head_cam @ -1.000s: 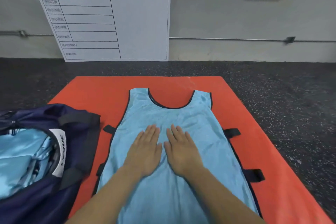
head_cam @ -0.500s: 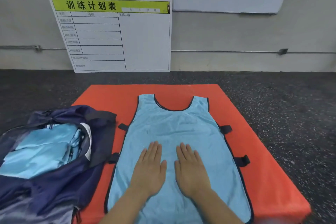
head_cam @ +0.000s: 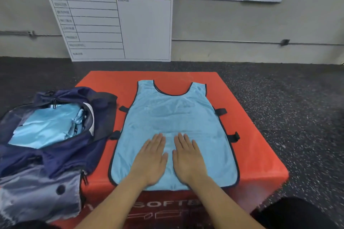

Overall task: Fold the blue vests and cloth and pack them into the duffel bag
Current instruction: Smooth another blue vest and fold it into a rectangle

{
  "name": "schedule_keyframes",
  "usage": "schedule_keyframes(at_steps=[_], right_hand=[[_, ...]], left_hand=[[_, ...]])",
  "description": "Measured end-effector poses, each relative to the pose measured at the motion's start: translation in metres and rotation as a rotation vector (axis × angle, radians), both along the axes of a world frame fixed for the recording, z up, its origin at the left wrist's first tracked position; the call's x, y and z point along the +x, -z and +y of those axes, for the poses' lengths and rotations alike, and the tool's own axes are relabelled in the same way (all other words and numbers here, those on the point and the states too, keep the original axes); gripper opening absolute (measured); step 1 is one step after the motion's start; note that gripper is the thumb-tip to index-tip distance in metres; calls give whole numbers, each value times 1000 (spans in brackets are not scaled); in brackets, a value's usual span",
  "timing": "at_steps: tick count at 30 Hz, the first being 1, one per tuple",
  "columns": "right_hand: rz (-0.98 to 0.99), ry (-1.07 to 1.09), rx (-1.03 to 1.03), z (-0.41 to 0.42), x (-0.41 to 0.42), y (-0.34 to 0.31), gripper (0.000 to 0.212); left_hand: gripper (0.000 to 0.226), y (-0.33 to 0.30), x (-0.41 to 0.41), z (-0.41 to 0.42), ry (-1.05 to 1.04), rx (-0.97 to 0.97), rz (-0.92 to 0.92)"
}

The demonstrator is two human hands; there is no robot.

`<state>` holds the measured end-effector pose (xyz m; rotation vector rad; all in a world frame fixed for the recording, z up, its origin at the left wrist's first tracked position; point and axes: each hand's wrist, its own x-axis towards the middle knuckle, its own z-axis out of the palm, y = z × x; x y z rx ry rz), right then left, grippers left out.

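Vest [head_cam: 173, 126] lies lengthwise, neck toward the box's [head_cam: 260, 154] far edge; left hand [head_cam: 150, 161] and right hand [head_cam: 188, 160] press flat, holding nothing; bag's [head_cam: 61, 156] near end cut off.

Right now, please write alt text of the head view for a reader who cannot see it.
Both hands, left and right, press flat on a blue vest spread on an orange box. To the left, an open navy bag holds folded blue cloth. A white board leans on the wall.
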<state>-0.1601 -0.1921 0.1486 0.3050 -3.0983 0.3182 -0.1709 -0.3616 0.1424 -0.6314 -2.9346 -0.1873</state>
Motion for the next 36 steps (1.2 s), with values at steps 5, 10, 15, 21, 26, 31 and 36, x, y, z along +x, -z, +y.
schedule_keyframes(at_steps=[5, 10, 15, 21, 26, 31, 36], right_hand=[[-6, -17, 104, 72, 11, -4, 80], [-13, -43, 119, 121, 24, -11, 94], [-58, -99, 138, 138, 38, -15, 98], [-91, -209, 153, 153, 59, -16, 85], [-38, -251, 216, 160, 70, -10, 114], [112, -178, 54, 151, 72, 5, 96], [110, -133, -136, 152, 74, -2, 63]], left_hand=[[100, -2, 10, -56, -64, -9, -31], [107, -8, 18, -83, -58, -13, -109], [95, -8, 39, -99, 8, -6, -109], [92, -19, 69, -116, 96, -17, -97], [116, -17, 81, -124, 155, -61, -76], [92, 7, 79, -121, 85, -1, 74], [71, 8, 76, -119, 64, 77, 111]])
